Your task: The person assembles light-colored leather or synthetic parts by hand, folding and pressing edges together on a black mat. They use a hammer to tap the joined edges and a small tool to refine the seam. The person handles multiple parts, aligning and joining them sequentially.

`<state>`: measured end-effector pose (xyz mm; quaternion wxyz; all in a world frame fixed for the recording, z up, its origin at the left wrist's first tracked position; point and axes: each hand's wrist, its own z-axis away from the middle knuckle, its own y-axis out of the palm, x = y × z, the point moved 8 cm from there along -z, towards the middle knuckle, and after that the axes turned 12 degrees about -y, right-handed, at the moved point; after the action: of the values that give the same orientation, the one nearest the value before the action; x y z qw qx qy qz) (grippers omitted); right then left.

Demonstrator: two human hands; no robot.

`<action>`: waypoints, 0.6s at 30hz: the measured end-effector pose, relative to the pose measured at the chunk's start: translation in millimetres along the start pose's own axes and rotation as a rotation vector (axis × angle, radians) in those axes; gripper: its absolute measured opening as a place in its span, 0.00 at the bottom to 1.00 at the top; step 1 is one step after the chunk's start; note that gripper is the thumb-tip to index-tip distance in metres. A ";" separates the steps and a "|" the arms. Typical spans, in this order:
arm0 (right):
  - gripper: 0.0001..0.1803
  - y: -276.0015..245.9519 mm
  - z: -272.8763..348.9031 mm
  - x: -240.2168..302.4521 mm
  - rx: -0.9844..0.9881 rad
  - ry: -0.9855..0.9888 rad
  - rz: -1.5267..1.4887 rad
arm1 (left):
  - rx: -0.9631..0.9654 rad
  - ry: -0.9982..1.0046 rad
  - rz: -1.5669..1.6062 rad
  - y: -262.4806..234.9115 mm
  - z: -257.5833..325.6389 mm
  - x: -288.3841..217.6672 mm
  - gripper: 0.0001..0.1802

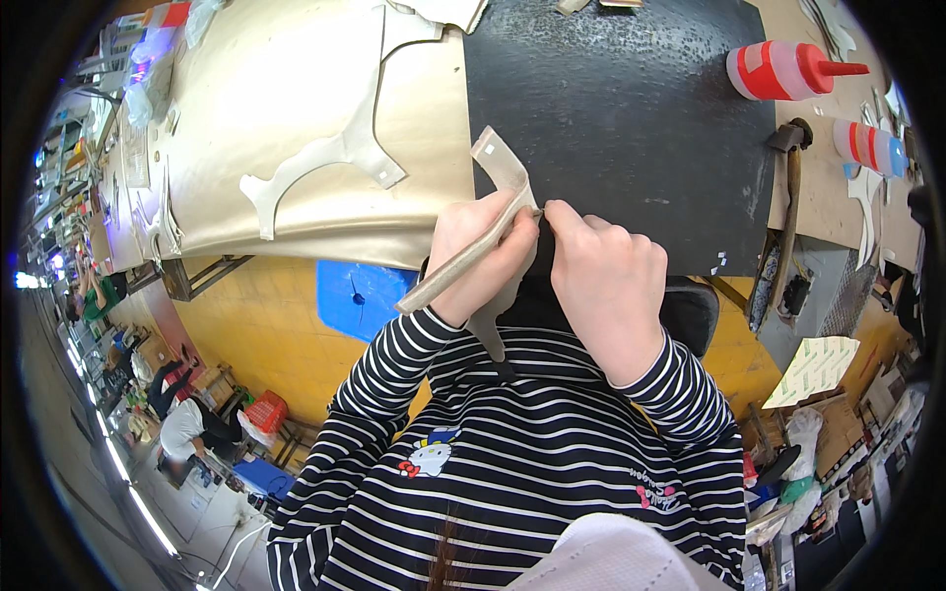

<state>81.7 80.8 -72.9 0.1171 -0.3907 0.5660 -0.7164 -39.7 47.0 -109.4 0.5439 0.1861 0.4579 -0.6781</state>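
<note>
Head view, hands: your left hand [480, 258] grips the tan leather strip [473, 251] steady; your right hand [603, 276] pinches its edge.
Strip: tilted above the counter's near edge.
Beyond: black mat [631, 118], red-capped bottle [783, 71].

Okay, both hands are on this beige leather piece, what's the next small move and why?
Probably slide the right hand slightly further along the edge. It pinches the beige cut piece right beside the left hand, which supports the strip, and the rest of the edge looks unworked.
</note>
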 end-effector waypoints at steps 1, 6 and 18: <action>0.06 1.2 0.7 -3.0 0.000 0.009 -0.034 | -0.008 0.004 0.000 -0.5 0.2 -0.1 0.04; 0.05 -0.2 2.3 -23.9 -0.138 0.005 -0.396 | -0.071 0.064 -0.031 0.1 2.3 -3.5 0.04; 0.05 -1.1 4.7 -18.4 -0.136 0.024 -0.303 | -0.162 0.191 -0.074 -0.4 4.1 -11.9 0.06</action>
<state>97.6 89.0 -79.5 -0.0255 -0.4700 0.5492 -0.6905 -35.0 50.3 -98.2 0.4858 0.1885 0.5673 -0.6377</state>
